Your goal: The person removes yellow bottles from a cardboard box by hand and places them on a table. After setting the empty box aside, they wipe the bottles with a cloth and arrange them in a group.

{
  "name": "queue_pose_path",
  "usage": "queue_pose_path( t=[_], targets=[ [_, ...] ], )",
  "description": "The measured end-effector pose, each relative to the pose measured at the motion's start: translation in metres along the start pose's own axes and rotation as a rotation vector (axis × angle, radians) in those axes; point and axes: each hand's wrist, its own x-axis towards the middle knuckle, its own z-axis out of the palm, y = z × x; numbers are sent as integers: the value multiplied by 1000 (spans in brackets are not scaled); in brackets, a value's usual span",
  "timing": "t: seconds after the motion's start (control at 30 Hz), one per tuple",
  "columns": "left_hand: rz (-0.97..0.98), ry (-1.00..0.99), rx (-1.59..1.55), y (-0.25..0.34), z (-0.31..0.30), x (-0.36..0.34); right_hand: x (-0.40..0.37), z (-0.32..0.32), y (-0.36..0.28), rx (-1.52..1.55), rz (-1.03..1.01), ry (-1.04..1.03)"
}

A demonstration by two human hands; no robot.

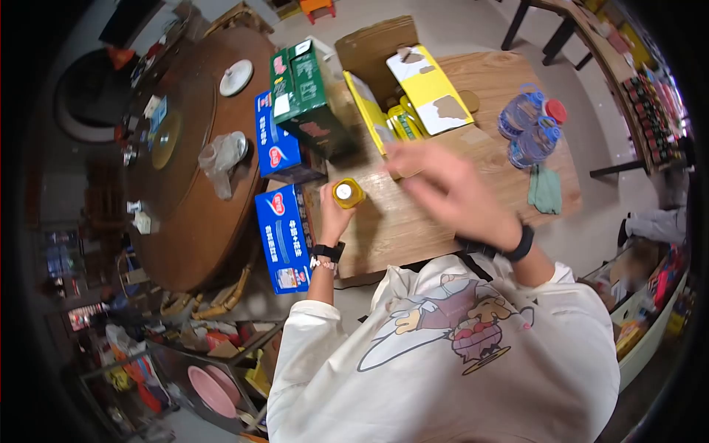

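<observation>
My left hand (336, 213) is wrapped round a yellow bottle (357, 198) with a white top, upright at the near left of the wooden table (473, 227). My right hand (450, 184) is smeared by motion over the middle of the table. Its fingertips reach the near corner of a yellow and white carton (425, 70), overlapping the flap there. The carton's flaps stand apart, and several yellow packages (402, 120) show inside it.
A green carton (309, 92) and blue cartons (275, 235) line the left side. At the right stand blue-capped water jugs (526, 131) beside a green cloth (545, 190). A round brown table (221, 122) holds a plastic bag (219, 166) and a white lid (236, 77).
</observation>
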Motion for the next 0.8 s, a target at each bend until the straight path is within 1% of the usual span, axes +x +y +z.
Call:
queue_pose_path(
  t=[0.03,0.1,0.13,0.2,0.23,0.27,0.3,0.33,0.37,0.4,0.43,0.47,0.5,0.53,0.57,0.6,0.63,0.7,0.73,0.77,0.8],
  targets=[
    [3,-47,6,-9,2,8,9,-18,5,-35,48,111],
    [25,-105,13,-26,8,22,21,-43,42,-471,25,172],
    [-17,-112,-35,-35,12,29,30,-49,66,-479,27,193],
    [-84,-139,-118,-56,21,37,35,-50,110,-670,178,-23],
    [-69,-152,-112,-68,28,39,32,-43,116,-669,185,-3],
    [-97,-168,-157,-79,33,38,33,-33,118,-823,303,3],
    [-126,-184,-200,-77,34,38,35,-26,121,-974,425,7],
    [-158,-198,-247,-75,36,34,36,-23,125,-970,433,23],
    [-150,-209,-239,-76,35,34,36,-20,128,-955,519,25],
    [-252,-176,-292,-80,35,34,36,-18,134,-939,603,26],
    [-358,-141,-346,-80,33,34,33,-17,150,-931,610,35],
    [-364,-133,-256,-79,31,31,31,-20,169,-771,609,118],
    [-359,-134,-249,-75,27,30,27,-24,182,-611,600,200],
    [-316,-112,-207,-71,24,29,20,-28,184,-605,596,207],
    [-274,-87,-169,-67,21,28,11,-30,187,-534,608,203],
    [-217,-97,-49,-64,15,27,5,-30,186,-461,621,196],
    [-218,-100,-39,-42,7,28,1,-24,181,-450,622,197],
    [-291,39,197,39,-10,42,4,-20,171,-793,570,231],
    [-107,111,185,62,-16,48,9,-20,170,-787,568,240],
    [-123,119,91,103,-22,57,13,-18,170,-828,539,267],
    [-121,33,-57,126,-26,70,15,-16,170,-866,509,291]
  ],
)
